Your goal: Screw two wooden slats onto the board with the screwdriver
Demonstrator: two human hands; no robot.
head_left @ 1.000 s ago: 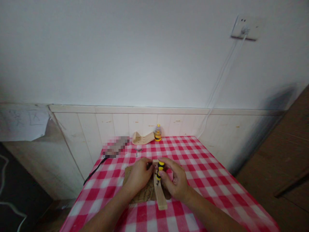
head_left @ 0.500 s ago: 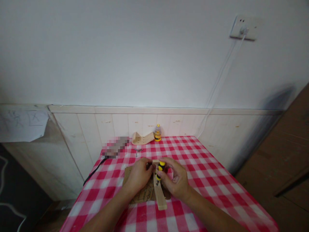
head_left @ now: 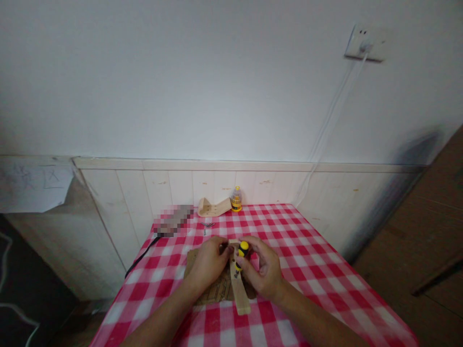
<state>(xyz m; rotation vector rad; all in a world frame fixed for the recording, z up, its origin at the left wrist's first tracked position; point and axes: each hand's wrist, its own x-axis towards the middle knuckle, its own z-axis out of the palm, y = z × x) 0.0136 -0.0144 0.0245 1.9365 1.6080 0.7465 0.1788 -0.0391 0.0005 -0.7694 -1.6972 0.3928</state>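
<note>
A short yellow-and-black screwdriver point(head_left: 242, 253) is gripped in the fingers of my right hand point(head_left: 265, 270). Its tip points down at the face of a pale, bent wooden piece point(head_left: 240, 295), where a small metal screw or bit shows. With closed fingers, my left hand point(head_left: 210, 262) holds the far end of that wooden piece. Under both lies a brown cardboard sheet point(head_left: 217, 291), partly covered by my left hand and forearm. A dark hole shows in the wood between my hands.
Toward the back stand another bent wooden part point(head_left: 214, 208) and a yellow-capped bottle point(head_left: 236, 199). Several small screws point(head_left: 207, 225) lie before them. A blurred-out object point(head_left: 175, 220) with a black strap rests at the back left of the checked tablecloth point(head_left: 311, 289).
The screwdriver's handle has tilted slightly to the right and turned a little in my right hand. My left hand and the wooden piece stay put.
</note>
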